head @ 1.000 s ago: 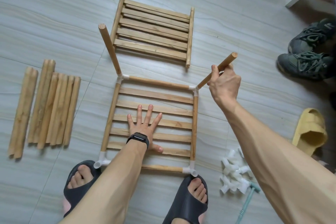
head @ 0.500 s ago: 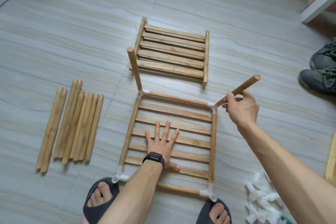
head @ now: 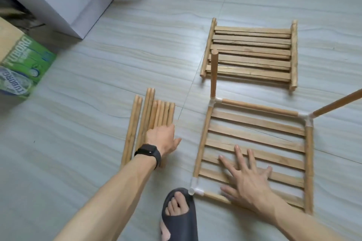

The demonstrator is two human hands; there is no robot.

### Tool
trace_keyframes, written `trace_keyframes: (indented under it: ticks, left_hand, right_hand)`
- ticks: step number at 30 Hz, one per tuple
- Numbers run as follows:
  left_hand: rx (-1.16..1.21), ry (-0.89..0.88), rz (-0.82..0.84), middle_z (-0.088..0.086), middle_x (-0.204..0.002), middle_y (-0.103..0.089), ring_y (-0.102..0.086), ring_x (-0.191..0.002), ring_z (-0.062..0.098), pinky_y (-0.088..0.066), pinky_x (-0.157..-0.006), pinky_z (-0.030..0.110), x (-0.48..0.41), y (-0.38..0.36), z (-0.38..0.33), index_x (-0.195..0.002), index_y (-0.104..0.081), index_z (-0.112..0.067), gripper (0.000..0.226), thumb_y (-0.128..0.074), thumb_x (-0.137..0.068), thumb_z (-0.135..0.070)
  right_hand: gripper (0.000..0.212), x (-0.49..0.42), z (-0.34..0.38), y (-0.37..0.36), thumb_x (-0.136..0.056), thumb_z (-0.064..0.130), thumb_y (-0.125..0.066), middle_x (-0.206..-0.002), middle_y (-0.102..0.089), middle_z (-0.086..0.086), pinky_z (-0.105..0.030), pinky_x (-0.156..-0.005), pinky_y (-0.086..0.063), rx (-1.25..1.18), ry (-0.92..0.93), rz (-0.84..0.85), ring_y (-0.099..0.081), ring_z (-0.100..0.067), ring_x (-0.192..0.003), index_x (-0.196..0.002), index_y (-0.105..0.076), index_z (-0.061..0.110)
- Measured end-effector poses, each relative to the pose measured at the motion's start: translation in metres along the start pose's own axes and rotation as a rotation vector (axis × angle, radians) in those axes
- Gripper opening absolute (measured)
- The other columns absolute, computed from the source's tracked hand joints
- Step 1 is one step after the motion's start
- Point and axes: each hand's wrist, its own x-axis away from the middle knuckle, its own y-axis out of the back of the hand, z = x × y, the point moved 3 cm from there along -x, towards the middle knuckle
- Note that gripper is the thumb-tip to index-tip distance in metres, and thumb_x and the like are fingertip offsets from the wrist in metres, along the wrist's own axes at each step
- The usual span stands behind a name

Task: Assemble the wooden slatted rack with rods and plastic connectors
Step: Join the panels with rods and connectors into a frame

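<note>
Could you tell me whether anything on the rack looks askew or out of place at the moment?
The far-right post slants outward from its connector, while the far-left post looks nearly upright. It may be poorly seated, or only the wide-angle lens. Nothing looks broken.

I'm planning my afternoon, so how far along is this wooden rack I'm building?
Done: the bottom frame is joined with white corner pieces, and two upright rods stand in its far corners. In hand: the left hand is on the loose rods; the right hand presses flat on the frame's slats. Left: the near-left corner piece shows an empty socket, and the spare slatted panels lie unattached.
</note>
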Motion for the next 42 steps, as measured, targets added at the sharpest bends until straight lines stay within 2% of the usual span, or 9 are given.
trace_keyframes:
  ticks: [10,17,20,23,27,31,34,38,42]
  left_hand:
    - [0.124,0.169,0.031,0.008,-0.111,-0.068,-0.067,-0.097,0.028,-0.044,-0.069,0.034,0.023,-0.047,-0.004,-0.138,-0.033,-0.01,0.054,-0.055,-0.1,-0.042]
    - [0.191,0.213,0.135,0.005,-0.108,-0.07,-0.067,-0.099,0.025,-0.043,-0.07,0.029,0.031,-0.052,-0.004,-0.109,-0.066,-0.017,0.03,-0.048,-0.101,-0.039]
    - [0.477,0.051,0.124,0.001,-0.097,-0.068,-0.065,-0.089,0.022,-0.052,-0.073,0.032,0.043,-0.047,-0.005,-0.106,-0.06,-0.02,0.029,-0.048,-0.101,-0.046]
    - [0.342,-0.277,0.094,-0.008,-0.088,-0.064,-0.06,-0.077,0.013,-0.05,-0.066,0.031,0.069,-0.017,-0.027,-0.105,-0.051,-0.026,0.024,-0.041,-0.104,-0.048]
    - [0.05,-0.633,0.037,-0.012,-0.082,-0.052,-0.054,-0.072,0.017,-0.049,-0.067,0.035,0.106,0.035,-0.094,-0.102,-0.044,-0.027,0.02,-0.04,-0.105,-0.046]
    - [-0.065,-0.871,-0.109,-0.004,-0.088,-0.056,-0.055,-0.073,0.023,-0.045,-0.062,0.039,0.12,0.049,-0.175,-0.107,-0.046,-0.022,0.017,-0.04,-0.106,-0.038]
    - [-0.13,-0.87,-0.07,0.005,-0.121,-0.061,-0.057,-0.108,0.029,-0.04,-0.079,0.039,0.122,0.023,-0.236,-0.127,-0.046,-0.018,0.033,-0.046,-0.104,-0.042]
    - [-0.15,-0.62,0.193,0.008,-0.169,0.0,0.0,-0.153,0.041,-0.007,-0.121,0.062,0.118,-0.046,-0.275,-0.161,0.0,-0.02,0.098,-0.034,-0.09,-0.079]
    - [-0.127,-0.476,0.294,0.0,-0.16,0.036,0.025,-0.149,0.039,0.005,-0.119,0.066,0.11,-0.11,-0.268,-0.152,0.029,-0.031,0.086,-0.02,-0.096,-0.074]
  right_hand:
    - [0.082,-0.016,-0.005,0.016,-0.09,0.077,-0.034,-0.152,0.049,0.004,-0.079,-0.107,-0.019,0.019,-0.051,-0.001,0.037,-0.036,-0.144,-0.145,0.025,0.059]
    - [0.082,-0.015,0.0,0.045,-0.088,0.081,-0.034,-0.163,0.03,0.0,-0.065,-0.117,-0.023,-0.021,-0.056,0.136,0.021,-0.038,-0.151,-0.155,0.003,0.053]
    - [0.086,-0.001,0.005,0.082,-0.086,0.083,-0.036,-0.164,-0.028,-0.004,-0.043,-0.117,-0.029,-0.17,0.005,0.077,-0.031,-0.03,-0.148,-0.157,-0.024,0.037]
    - [0.083,0.038,0.0,0.111,-0.085,0.078,-0.048,-0.121,-0.068,0.004,-0.032,-0.093,-0.051,-0.629,0.05,-0.005,-0.067,-0.015,-0.104,-0.152,-0.036,0.029]
    - [0.046,0.107,-0.024,0.117,-0.091,0.059,-0.06,-0.086,-0.067,-0.002,-0.029,-0.056,-0.049,-1.123,0.017,-0.154,-0.059,-0.002,-0.052,-0.123,-0.059,0.026]
    - [0.041,0.159,-0.075,0.085,-0.092,0.054,-0.059,-0.07,-0.069,-0.003,-0.027,-0.047,-0.042,-1.429,-0.141,-0.439,-0.048,-0.014,-0.047,-0.108,-0.069,0.017]
    - [0.031,0.198,-0.111,0.048,-0.098,0.041,-0.059,-0.072,-0.071,-0.009,-0.029,-0.05,-0.045,-1.447,-0.307,-0.638,-0.052,-0.016,-0.048,-0.098,-0.073,0.014]
    - [0.026,0.23,-0.142,-0.004,-0.098,0.036,-0.061,-0.065,-0.07,-0.002,-0.037,-0.061,-0.052,-1.274,-0.573,-0.813,-0.062,-0.016,-0.052,-0.084,-0.072,0.016]
    - [0.02,0.249,-0.149,-0.024,-0.097,0.037,-0.061,-0.064,-0.07,0.008,-0.036,-0.067,-0.055,-1.114,-0.596,-0.847,-0.067,-0.008,-0.062,-0.082,-0.067,0.026]
